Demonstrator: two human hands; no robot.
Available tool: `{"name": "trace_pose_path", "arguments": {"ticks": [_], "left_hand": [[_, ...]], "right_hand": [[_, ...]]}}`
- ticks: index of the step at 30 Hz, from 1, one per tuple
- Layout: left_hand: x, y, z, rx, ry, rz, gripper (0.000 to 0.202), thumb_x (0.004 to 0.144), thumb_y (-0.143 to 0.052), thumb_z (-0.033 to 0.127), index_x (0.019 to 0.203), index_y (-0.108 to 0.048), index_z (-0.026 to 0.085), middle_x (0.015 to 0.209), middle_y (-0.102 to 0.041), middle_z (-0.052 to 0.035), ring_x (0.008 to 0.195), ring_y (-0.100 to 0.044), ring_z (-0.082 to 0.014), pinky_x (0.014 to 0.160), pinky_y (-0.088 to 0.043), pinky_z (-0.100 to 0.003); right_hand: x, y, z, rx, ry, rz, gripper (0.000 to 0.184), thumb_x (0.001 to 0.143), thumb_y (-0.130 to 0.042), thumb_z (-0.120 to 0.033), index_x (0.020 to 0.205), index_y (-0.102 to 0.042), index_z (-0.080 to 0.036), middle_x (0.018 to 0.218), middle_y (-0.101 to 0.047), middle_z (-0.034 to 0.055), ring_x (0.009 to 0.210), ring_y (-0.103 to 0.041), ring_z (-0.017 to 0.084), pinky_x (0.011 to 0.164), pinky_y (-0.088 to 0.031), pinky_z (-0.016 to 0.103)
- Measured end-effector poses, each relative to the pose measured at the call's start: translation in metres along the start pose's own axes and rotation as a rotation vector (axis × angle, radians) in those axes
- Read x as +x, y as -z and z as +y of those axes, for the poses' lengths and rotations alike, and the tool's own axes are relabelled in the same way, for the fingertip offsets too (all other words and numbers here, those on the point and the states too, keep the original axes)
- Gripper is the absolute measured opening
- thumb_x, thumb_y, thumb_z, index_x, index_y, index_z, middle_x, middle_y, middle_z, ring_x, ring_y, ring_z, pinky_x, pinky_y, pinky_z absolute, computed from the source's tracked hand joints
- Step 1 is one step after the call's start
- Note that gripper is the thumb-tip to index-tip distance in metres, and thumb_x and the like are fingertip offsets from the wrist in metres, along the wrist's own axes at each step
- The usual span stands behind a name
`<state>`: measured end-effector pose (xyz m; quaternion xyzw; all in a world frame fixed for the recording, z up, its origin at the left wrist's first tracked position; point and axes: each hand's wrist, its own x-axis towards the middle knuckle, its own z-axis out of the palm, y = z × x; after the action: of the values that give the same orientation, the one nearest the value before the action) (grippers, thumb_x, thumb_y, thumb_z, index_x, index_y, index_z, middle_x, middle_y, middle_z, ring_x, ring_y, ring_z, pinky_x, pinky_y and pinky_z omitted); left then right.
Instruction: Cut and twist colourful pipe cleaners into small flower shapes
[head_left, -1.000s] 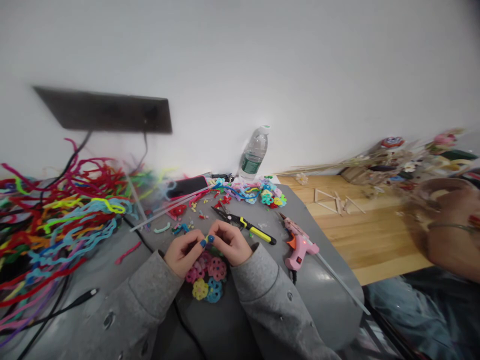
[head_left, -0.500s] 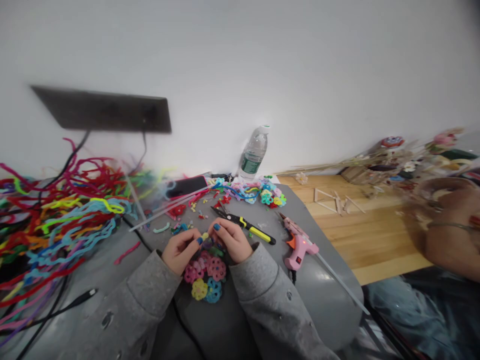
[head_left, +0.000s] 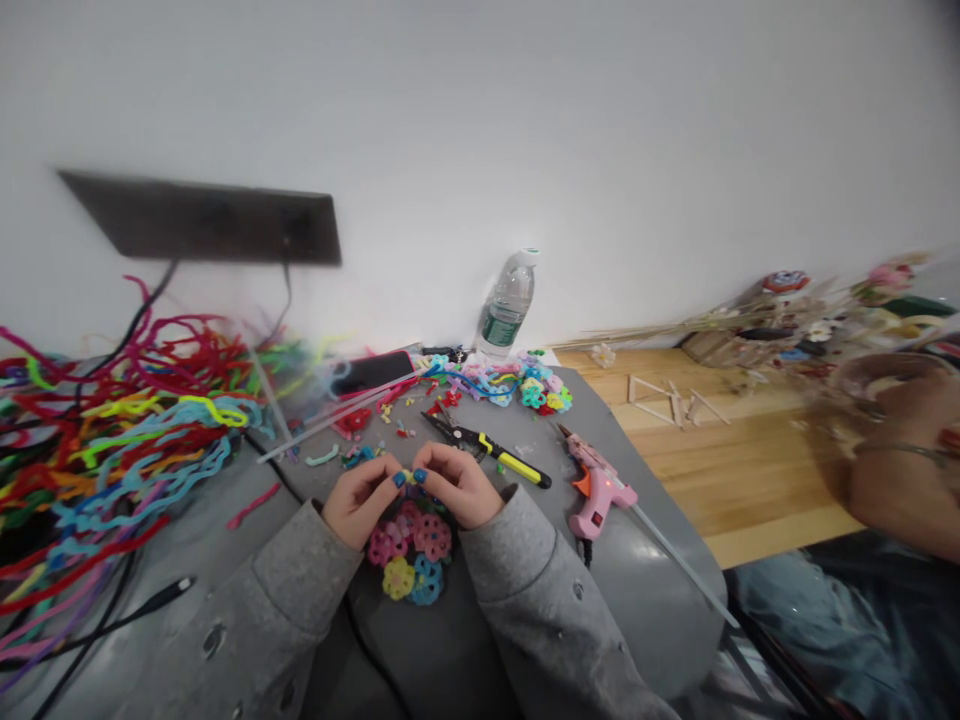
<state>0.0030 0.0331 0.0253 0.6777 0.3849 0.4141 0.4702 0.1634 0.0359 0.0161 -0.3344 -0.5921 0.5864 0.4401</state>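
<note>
My left hand [head_left: 361, 498] and my right hand [head_left: 459, 485] meet over the grey table [head_left: 660, 560], fingertips pinched together on a small yellow pipe-cleaner piece [head_left: 407, 476]. Both hands are closed on it. Just below them lie several finished pipe-cleaner flowers [head_left: 411, 552] in pink, yellow and blue. Black-and-yellow pliers [head_left: 487, 450] lie just beyond my right hand.
A heap of coloured pipe cleaners [head_left: 112, 440] fills the left. A pink glue gun [head_left: 596, 490] lies to the right, a water bottle [head_left: 508, 305] stands by the wall, more flowers [head_left: 517, 385] lie in front of it. Another person's arm [head_left: 907, 470] is at the far right.
My fingertips parted slightly, then closed again on the yellow piece. The hands stay in the same spot above the flowers.
</note>
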Motion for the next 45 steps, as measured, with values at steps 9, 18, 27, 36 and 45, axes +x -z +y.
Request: {"name": "trace_pose_path", "arguments": {"ticks": [9,18,27,36,45], "left_hand": [[-0.001,-0.001,-0.01,-0.006,-0.008,0.038,0.038,0.083,-0.049,0.051,0.068,-0.054,0.016,0.058,-0.046,0.0024,0.053,-0.04,-0.011,0.051,-0.034,-0.023],[-0.001,0.0,-0.007,0.073,-0.043,0.014,0.036,0.085,-0.047,0.048,0.068,-0.053,0.016,0.06,-0.047,0.0019,0.056,-0.044,-0.0123,0.053,-0.035,-0.024],[-0.005,0.0,-0.012,0.165,-0.05,-0.027,0.032,0.088,-0.039,0.043,0.071,-0.05,0.018,0.061,-0.044,0.0025,0.057,-0.042,-0.0129,0.056,-0.034,-0.025],[-0.001,-0.002,-0.002,0.022,-0.063,-0.073,0.033,0.086,-0.043,0.045,0.067,-0.046,0.019,0.06,-0.039,0.0039,0.054,-0.037,-0.0118,0.052,-0.032,-0.024],[-0.001,-0.004,-0.004,-0.082,-0.025,-0.067,0.039,0.083,-0.047,0.052,0.064,-0.045,0.018,0.06,-0.039,0.0038,0.054,-0.035,-0.0114,0.052,-0.031,-0.024]], "right_hand": [[0.0,-0.001,0.001,-0.021,0.013,-0.006,0.041,0.074,-0.058,-0.056,0.07,-0.048,-0.017,0.062,-0.041,-0.0036,0.053,-0.033,0.008,0.05,-0.028,0.022],[0.0,-0.003,0.001,-0.074,-0.003,-0.053,0.043,0.075,-0.057,-0.058,0.069,-0.048,-0.016,0.06,-0.04,-0.0041,0.053,-0.033,0.008,0.05,-0.028,0.022],[-0.001,-0.002,0.0,-0.08,-0.029,-0.113,0.04,0.076,-0.059,-0.052,0.063,-0.044,-0.017,0.054,-0.035,-0.0065,0.05,-0.03,0.007,0.047,-0.026,0.021],[-0.004,-0.002,-0.001,-0.08,0.036,-0.076,0.033,0.078,-0.057,-0.046,0.066,-0.046,-0.017,0.055,-0.038,-0.0055,0.05,-0.031,0.007,0.048,-0.026,0.022],[-0.005,-0.001,-0.001,-0.076,0.062,-0.027,0.038,0.078,-0.058,-0.052,0.066,-0.047,-0.017,0.057,-0.038,-0.005,0.051,-0.032,0.008,0.048,-0.026,0.022]]}}
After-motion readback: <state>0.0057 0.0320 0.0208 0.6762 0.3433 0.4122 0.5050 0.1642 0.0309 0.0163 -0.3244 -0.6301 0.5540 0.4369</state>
